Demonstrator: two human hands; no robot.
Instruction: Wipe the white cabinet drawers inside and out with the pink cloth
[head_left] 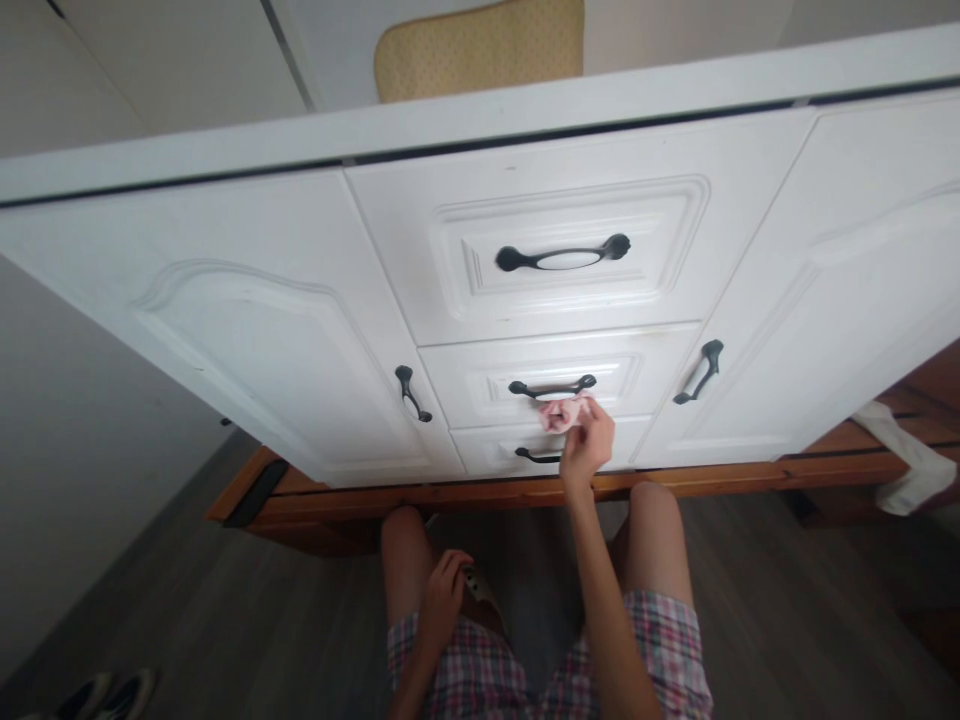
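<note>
My right hand (pixel 589 445) is closed on a crumpled pink cloth (pixel 559 413). The cloth lies against the front of the middle drawer (pixel 480 385), just under its dark handle with a white centre (pixel 553 388). Below that, the bottom drawer's handle (pixel 536 456) is partly covered by the hand. The top drawer's handle (pixel 564 254) stands farther up the white cabinet (pixel 390 250). My left hand (pixel 447 585) rests on my left thigh, fingers loosely bent over its inner side, with nothing visible in it.
Cabinet doors with dark handles flank the drawers, one left (pixel 412 394) and one right (pixel 699 372). The cabinet stands on a wooden ledge (pixel 465 494). A white cloth (pixel 911 460) hangs over the wood at right. A yellowish panel (pixel 480 50) is behind the top. Shoes (pixel 112 695) sit lower left.
</note>
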